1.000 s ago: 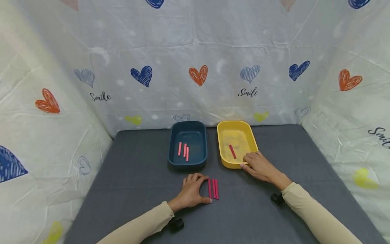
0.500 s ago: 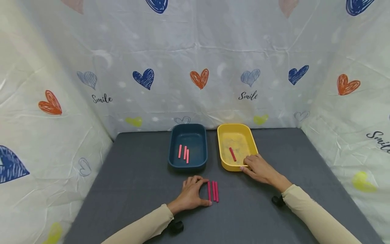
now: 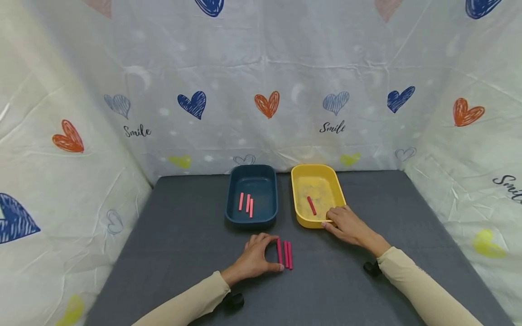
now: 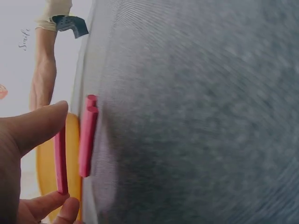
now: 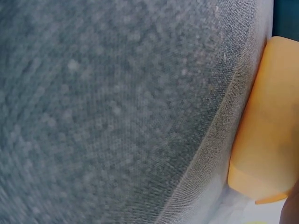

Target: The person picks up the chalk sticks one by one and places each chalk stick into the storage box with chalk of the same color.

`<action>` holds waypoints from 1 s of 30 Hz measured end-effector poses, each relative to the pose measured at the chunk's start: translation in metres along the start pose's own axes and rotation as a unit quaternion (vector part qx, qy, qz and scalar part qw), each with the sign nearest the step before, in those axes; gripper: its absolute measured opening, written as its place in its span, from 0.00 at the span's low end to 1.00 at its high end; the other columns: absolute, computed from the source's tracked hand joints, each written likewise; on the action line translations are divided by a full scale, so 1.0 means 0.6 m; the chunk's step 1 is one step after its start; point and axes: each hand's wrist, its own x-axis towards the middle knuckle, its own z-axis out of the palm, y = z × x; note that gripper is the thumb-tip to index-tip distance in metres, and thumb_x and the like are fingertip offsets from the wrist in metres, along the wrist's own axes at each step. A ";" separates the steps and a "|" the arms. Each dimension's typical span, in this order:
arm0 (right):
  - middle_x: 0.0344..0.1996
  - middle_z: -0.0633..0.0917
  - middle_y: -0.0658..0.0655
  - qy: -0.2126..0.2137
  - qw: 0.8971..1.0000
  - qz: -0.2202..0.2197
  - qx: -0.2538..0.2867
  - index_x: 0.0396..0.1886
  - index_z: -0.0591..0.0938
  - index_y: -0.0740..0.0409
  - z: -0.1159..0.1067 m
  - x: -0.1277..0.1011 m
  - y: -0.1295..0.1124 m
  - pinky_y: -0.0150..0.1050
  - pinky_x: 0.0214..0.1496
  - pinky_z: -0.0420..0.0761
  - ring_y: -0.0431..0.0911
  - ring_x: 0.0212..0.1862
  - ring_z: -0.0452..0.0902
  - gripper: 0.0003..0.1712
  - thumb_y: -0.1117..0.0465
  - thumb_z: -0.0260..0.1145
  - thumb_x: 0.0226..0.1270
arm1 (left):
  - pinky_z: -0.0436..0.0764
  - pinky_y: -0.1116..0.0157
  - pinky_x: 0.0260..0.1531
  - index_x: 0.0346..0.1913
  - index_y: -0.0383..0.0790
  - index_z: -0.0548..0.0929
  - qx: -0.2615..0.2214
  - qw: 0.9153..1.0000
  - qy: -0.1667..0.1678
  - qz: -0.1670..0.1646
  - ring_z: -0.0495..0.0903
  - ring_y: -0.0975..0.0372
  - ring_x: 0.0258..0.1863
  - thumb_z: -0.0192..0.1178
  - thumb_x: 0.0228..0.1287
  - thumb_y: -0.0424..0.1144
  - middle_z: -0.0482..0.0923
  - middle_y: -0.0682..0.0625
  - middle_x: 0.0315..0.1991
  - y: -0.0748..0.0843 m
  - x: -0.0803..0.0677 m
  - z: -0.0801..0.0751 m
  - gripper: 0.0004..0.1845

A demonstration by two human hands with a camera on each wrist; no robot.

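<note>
My left hand (image 3: 278, 254) lies on the grey mat (image 3: 179, 244) and pinches the leftmost of three pink sticks (image 3: 279, 248) between thumb and fingers. In the left wrist view that stick (image 4: 60, 161) sits between my thumb and fingertips, apart from the other two sticks (image 4: 87, 140). Those two sticks (image 3: 287, 254) lie side by side just right of it. My right hand (image 3: 334, 220) rests with relaxed fingers on the near rim of the yellow tray (image 3: 299, 217), which holds one red stick (image 3: 311, 205).
A dark blue tray (image 3: 231, 199) with three pink sticks (image 3: 246, 203) stands left of the yellow one. The yellow tray's corner (image 5: 264, 130) shows in the right wrist view. Heart-printed cloth walls (image 3: 265, 90) enclose the mat on three sides.
My left fingers have closed round the leftmost stick, which has shifted slightly up and away from the other two. The right hand has stayed on the yellow tray's rim.
</note>
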 end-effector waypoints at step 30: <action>0.24 0.70 0.41 0.000 1.000 0.003 0.000 0.28 0.73 0.44 0.000 0.001 0.000 0.44 0.49 0.70 0.38 0.30 0.66 0.13 0.49 0.59 0.74 | 0.76 0.56 0.55 0.72 0.50 0.67 -0.065 0.997 0.035 0.019 0.69 0.62 0.56 0.72 0.52 0.58 0.70 0.52 0.58 0.084 0.014 -0.100 0.45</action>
